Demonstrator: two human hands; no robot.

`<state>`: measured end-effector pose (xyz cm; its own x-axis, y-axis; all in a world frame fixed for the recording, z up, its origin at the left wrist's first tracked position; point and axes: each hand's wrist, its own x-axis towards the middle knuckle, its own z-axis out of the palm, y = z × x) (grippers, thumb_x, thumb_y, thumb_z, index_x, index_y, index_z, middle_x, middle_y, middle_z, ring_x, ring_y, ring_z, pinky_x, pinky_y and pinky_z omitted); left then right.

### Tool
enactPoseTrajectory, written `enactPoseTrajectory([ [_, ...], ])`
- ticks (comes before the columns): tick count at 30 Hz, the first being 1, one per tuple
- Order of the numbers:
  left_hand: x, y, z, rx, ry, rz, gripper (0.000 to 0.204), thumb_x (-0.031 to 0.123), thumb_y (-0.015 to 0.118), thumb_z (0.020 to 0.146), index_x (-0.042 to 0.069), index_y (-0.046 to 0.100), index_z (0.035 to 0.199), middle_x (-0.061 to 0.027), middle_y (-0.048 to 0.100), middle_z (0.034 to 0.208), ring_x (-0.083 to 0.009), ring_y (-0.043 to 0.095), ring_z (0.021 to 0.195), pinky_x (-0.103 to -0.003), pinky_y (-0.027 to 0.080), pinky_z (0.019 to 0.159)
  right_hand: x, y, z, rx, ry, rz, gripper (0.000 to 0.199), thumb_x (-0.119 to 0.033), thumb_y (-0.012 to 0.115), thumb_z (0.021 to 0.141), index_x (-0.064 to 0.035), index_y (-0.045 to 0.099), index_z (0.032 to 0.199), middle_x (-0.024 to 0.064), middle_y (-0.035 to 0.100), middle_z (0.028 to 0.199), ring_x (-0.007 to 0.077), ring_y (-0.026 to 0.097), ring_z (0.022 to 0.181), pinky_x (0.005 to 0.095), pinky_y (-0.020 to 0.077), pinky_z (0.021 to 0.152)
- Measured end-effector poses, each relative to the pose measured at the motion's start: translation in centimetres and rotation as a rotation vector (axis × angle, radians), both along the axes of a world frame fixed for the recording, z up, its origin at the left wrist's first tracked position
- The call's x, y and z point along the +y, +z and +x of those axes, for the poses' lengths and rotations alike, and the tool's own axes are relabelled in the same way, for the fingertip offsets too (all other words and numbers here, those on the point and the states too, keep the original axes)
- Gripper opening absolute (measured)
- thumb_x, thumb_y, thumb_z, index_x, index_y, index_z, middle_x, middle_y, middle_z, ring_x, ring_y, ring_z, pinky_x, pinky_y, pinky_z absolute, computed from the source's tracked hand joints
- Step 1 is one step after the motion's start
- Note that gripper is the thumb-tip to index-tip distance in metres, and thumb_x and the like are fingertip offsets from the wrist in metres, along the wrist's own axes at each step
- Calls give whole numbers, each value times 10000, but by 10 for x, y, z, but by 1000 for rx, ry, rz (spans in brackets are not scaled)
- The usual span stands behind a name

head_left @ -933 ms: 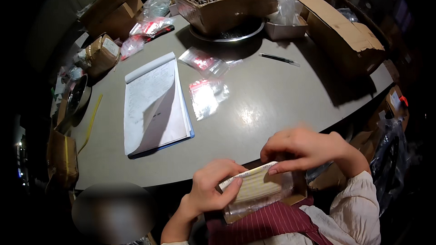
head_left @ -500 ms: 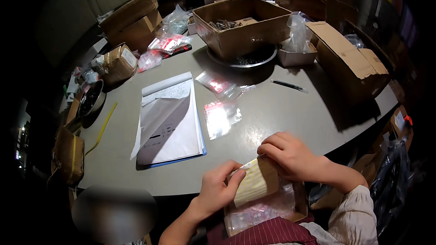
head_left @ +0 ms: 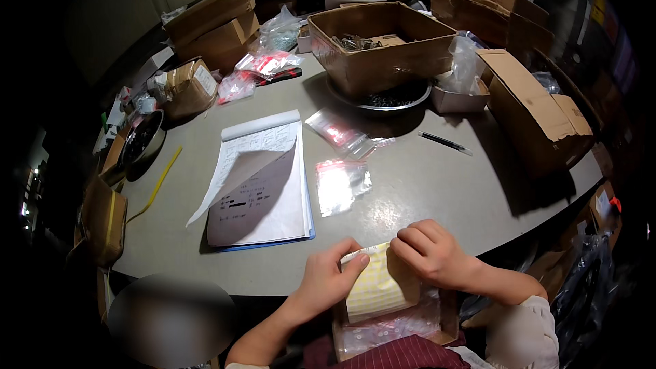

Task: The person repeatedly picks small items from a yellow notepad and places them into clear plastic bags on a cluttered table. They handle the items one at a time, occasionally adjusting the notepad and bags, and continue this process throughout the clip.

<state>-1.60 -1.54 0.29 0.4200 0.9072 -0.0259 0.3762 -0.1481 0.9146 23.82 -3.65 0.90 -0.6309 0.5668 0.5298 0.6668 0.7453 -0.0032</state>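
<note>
At lower centre, both hands, left and right, pinch a pale yellow gridded label sheet; apparently peeling, needing fine fingertip grip.

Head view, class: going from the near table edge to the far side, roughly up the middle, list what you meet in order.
Yellow sticker sheet held by both hands → clear plastic bag → small red-filled bag → metal bowl → open cardboard box.

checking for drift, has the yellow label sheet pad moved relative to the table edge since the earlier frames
Cannot tell: the camera itself shifted. The yellow sheet pad stays at the table's near edge, between both hands.
</note>
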Motion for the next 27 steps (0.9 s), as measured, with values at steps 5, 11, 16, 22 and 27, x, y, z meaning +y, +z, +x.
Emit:
enactPoseTrajectory([
  [5, 20, 6, 6, 100, 13, 257, 209, 201, 717, 964, -6, 685, 972, -80, 703, 828, -161, 638, 684, -336, 495, 620, -2, 8, 7, 0, 84, 37, 273, -70, 677, 756, -6, 645, 1020, 106, 630, 981, 283, 630, 880, 378, 536, 782],
  [11, 54, 7, 24, 289, -74, 880, 215, 139, 683, 902, -42, 675, 1018, -270, 659, 1262, -447, 605, 1203, -498, 488, 1023, 31, 49, 29, 575, -64, -571, 103, -26, 701, 922, -13, 670, 1019, 100, 672, 954, 231, 650, 850, 331, 513, 760],
  [16, 61, -12, 44, 283, -215, 815, 273, 159, 680, 923, -87, 643, 1034, -332, 618, 1300, -496, 536, 1266, -541, 417, 1104, 75, 23, 43, 864, -40, -1070, 138, -132, 719, 961, -7, 688, 1011, 18, 678, 921, 102, 622, 841, 279, 513, 744],
  [22, 52, -19, 41, 184, -380, 765, 287, 171, 677, 941, -91, 614, 1040, -351, 598, 1345, -515, 524, 1312, -558, 370, 1167, 116, 7, 48, 660, -153, -1241, 132, -153, 672, 1007, -20, 670, 1010, -15, 640, 889, 72, 571, 805, 252, 485, 721],
  [27, 52, -21, 38, 170, -385, 771, 282, 173, 676, 946, -82, 615, 1049, -347, 594, 1362, -505, 525, 1325, -555, 363, 1176, 129, -2, 36, 330, -157, -876, 183, -195, 681, 998, -15, 672, 1030, 77, 696, 834, 200, 653, 754, 342, 515, 691],
])
